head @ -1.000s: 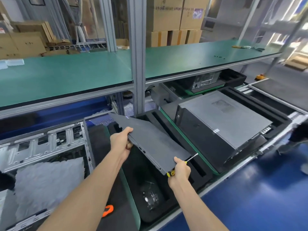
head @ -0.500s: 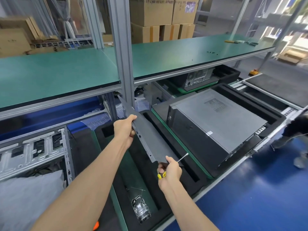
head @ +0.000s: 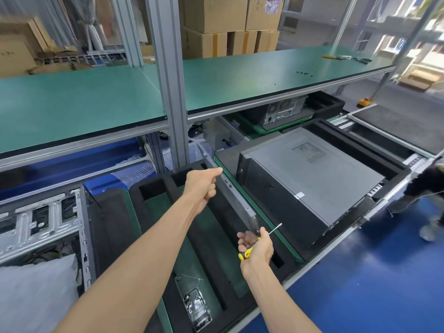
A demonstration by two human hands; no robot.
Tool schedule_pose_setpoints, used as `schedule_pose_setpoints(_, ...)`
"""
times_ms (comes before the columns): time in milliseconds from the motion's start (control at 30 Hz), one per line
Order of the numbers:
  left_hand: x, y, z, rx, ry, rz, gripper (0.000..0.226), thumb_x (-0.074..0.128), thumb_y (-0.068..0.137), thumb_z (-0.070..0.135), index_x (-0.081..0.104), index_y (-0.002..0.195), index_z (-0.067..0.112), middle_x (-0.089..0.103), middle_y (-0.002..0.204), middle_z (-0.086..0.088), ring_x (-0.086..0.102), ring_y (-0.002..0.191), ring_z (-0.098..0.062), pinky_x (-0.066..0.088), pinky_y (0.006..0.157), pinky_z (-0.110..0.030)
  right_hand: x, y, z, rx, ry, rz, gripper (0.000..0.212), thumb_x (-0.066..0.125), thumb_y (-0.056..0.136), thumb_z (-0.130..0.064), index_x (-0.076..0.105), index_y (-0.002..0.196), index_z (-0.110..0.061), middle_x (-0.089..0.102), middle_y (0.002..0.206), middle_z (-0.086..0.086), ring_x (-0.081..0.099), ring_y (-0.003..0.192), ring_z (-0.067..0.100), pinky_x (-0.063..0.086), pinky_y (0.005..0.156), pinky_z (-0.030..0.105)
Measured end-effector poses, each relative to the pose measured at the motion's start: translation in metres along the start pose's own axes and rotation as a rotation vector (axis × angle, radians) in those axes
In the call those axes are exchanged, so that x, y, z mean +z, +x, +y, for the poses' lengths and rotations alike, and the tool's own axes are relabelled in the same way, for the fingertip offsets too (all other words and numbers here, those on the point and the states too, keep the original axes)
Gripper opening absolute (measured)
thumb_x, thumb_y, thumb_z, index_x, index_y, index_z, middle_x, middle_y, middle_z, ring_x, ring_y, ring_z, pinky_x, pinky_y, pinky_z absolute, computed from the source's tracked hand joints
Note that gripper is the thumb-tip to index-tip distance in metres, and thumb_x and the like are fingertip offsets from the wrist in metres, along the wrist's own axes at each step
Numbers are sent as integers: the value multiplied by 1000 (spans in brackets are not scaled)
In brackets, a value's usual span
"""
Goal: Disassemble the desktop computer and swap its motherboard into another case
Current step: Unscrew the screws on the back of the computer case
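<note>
- My left hand (head: 203, 186) grips the side panel (head: 230, 191) on edge; my right hand (head: 255, 243) pinches its corner while also holding the screwdriver (head: 249, 249).
- That shared grip is weak, so the panel could slip onto the foam tray (head: 153, 188).

Factory assembly line; green-topped benches (head: 252, 75), stacked cartons (head: 216, 32), foam trays (head: 153, 186)

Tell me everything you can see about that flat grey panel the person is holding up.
The grey side panel looks like thin painted sheet metal, long and flat, with a folded rim carrying small slots along its edge. It is held nearly on edge, tilted, above the black foam tray, beside the closed computer case. The left hand grips its upper edge; the right hand holds its lower corner together with a yellow-handled screwdriver. Nothing else touches it.
</note>
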State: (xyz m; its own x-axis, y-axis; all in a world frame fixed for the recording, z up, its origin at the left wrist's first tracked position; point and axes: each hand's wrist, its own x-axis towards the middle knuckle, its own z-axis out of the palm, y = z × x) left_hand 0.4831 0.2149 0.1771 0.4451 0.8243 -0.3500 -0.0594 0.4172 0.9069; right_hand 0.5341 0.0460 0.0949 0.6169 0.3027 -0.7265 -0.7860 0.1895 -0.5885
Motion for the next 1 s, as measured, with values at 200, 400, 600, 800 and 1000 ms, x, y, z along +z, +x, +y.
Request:
schedule_pose_setpoints(200,7,-2,-10,-52,-80,-17,28,70,92,18,67,110,-3,25,50,8,18,41,-7,17,35,-21,-1,-1,2,-97,117,12,57,40,101,-44,64,94,7,65,62,21,48,40,22,31,34,23)
schedule_pose_setpoints(400,-15,-14,-24,-87,-147,-8,22,62,98,18,69,109,-1,19,54,7,16,41,-6,15,36,-19,4,-20,20,-187,138,-44,53,40,99,-42,63,84,3,62,62,22,47,39,24,30,36,24)
schedule_pose_setpoints(600,-51,-38,-49,-103,-111,26,23,55,101,18,70,110,4,23,57,6,15,43,-7,14,39,-20,-1,-45,39,-349,-39,-165,20,50,85,-17,57,71,-3,55,57,19,44,45,21,30,40,23)
schedule_pose_setpoints(800,-91,-69,-139,-242,163,80,22,42,104,26,60,115,20,43,64,-2,27,43,-8,24,45,-22,-27,-40,59,-524,-631,-388,19,51,86,-9,58,71,0,60,57,16,47,46,23,37,45,28)
schedule_pose_setpoints(1000,-115,-84,-203,-317,239,68,30,30,107,44,48,122,25,51,61,-2,35,51,-13,31,55,-29,-28,-24,63,-327,-1132,-504,18,53,90,-12,66,83,-2,67,62,7,51,49,18,39,51,24)
